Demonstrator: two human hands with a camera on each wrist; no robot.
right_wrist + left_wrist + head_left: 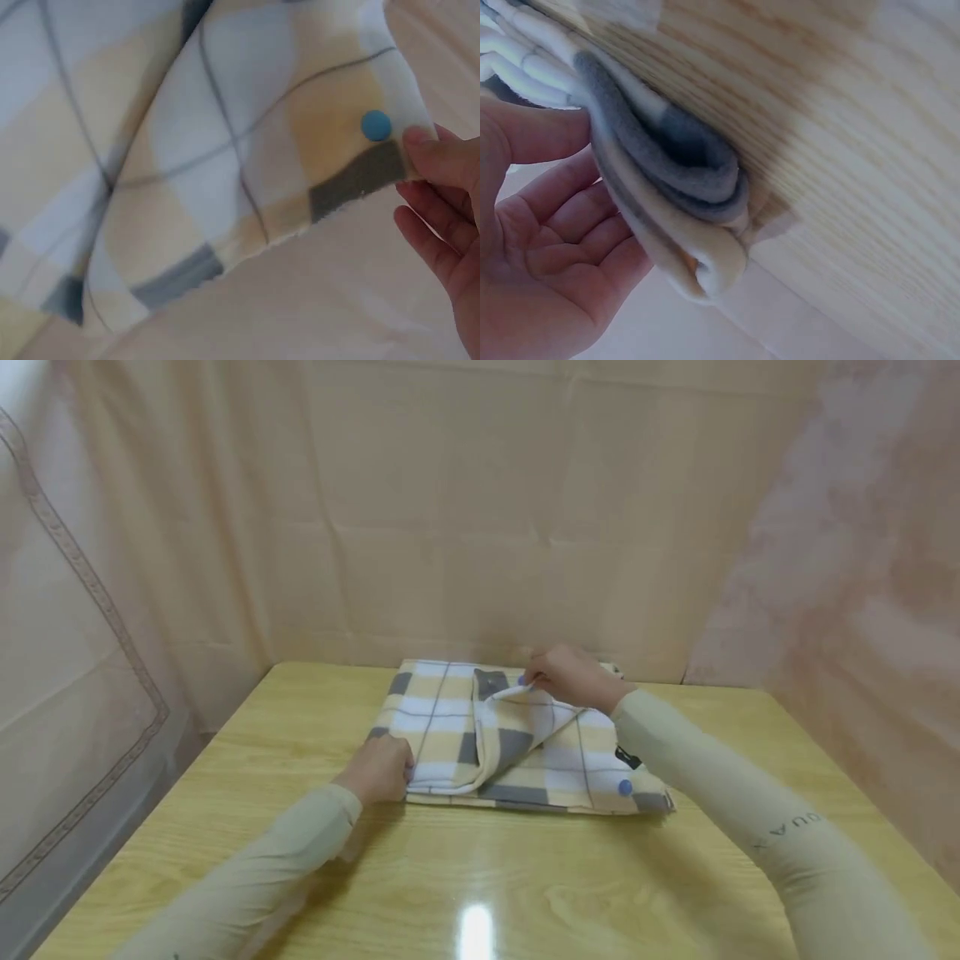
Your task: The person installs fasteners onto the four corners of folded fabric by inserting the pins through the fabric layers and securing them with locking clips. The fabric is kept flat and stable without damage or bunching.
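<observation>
A folded plaid fleece blanket (435, 706) in white, cream and grey lies on the table. My left hand (381, 768) grips its near-left folded edge; in the left wrist view the thumb (551, 135) presses on one side of the layers, with fingers behind them. With my right hand (570, 677) I pinch a corner of the top layer, raised and turned back toward the left. The right wrist view shows that corner between thumb (442, 157) and fingers, beside a blue round dot (376, 125). Another blue dot (625, 787) sits near the blanket's near-right corner.
The blanket rests toward the back of a light wood-grain table (525, 877). Behind it hangs a beige cloth (487, 527), with more drapes at left and right. A small black tag (628, 758) shows on the blanket's right side.
</observation>
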